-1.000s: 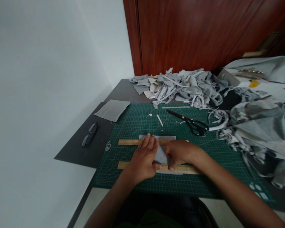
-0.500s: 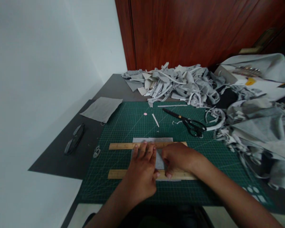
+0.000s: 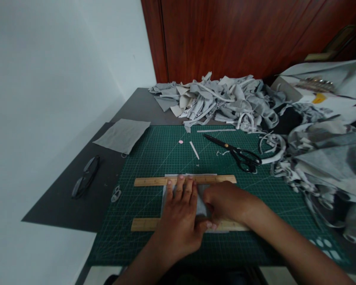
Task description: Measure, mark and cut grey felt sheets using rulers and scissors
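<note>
A small grey fabric piece (image 3: 200, 206) lies on the green cutting mat (image 3: 154, 154) between two wooden rulers. The far ruler (image 3: 150, 181) crosses the fabric's top edge, and the near ruler (image 3: 142, 224) runs along its bottom edge. My left hand (image 3: 179, 215) lies flat on the fabric with its fingers spread toward the far ruler. My right hand (image 3: 224, 202) is curled beside it, fingertips pressing where fabric and near ruler meet. Most of the fabric is hidden under both hands.
Black scissors (image 3: 239, 154) lie on the mat's far right. A heap of grey fabric scraps (image 3: 219, 103) fills the back, more grey cloth (image 3: 326, 158) the right. A grey fabric square (image 3: 121, 135) and glasses (image 3: 84, 182) lie left on the dark table.
The view shifted slightly. My left hand flattened further onto the fabric, and my right hand slid closer to it along the near ruler.
</note>
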{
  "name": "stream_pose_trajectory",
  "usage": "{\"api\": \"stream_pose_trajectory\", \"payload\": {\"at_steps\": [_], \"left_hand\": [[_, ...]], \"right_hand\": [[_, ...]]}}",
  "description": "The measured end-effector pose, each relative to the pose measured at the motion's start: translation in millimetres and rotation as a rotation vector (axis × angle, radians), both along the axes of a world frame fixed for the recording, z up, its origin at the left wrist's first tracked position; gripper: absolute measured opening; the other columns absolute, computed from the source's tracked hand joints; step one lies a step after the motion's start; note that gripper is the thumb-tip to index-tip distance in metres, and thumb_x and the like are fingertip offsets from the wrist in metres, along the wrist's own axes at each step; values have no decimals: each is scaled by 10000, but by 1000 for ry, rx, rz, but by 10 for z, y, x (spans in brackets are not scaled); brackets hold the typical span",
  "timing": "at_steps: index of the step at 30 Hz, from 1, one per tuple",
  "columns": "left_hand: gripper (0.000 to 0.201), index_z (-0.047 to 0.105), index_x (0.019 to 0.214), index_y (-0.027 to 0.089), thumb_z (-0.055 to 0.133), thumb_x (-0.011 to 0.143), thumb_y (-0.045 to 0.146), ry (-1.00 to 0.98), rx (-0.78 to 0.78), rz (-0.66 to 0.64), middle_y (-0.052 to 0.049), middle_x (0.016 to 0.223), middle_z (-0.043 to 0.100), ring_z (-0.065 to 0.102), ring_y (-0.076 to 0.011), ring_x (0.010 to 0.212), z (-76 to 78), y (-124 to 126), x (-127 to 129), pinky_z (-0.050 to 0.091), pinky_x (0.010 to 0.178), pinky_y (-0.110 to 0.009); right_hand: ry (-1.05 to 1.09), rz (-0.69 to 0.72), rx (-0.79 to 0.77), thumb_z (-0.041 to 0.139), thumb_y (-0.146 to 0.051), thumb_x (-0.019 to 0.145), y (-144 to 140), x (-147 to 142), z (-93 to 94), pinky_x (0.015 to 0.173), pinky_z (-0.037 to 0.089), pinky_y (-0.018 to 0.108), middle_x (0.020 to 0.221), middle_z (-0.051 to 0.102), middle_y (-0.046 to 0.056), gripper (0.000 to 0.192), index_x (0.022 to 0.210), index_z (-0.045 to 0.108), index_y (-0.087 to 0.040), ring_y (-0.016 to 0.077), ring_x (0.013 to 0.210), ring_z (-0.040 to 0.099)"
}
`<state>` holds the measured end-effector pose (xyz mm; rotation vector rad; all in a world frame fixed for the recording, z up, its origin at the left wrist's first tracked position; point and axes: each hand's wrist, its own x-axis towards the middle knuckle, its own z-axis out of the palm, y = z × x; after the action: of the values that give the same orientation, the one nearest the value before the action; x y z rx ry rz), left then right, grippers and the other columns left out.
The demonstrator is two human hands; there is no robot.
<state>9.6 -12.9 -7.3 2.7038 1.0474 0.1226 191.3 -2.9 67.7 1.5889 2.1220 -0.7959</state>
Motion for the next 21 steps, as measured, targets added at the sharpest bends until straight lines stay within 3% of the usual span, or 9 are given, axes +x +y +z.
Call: {"api": "stream_pose_trajectory", "payload": {"at_steps": [16,21], "left_hand": [[978,298,1624,65,526,934,719,11,-18,-9,-150,1727,197,21,-396,1615,14,28,2,78,1296,-683],[973,292,1626,72,533,936,714,-19,8,-16,-157,1726,204,39,-391,1616,-10,24,-17,81,1298,-679]], "right_hand": [[-8,-14,-28,854,-253,752,19,-12,28,612,440,288,893,835,131,158,875,847,-155,292,845,775],[4,11,-20,879,-298,714,24,-5,-4,585,401,290,904,835,129,231,892,848,-154,286,831,767]]}}
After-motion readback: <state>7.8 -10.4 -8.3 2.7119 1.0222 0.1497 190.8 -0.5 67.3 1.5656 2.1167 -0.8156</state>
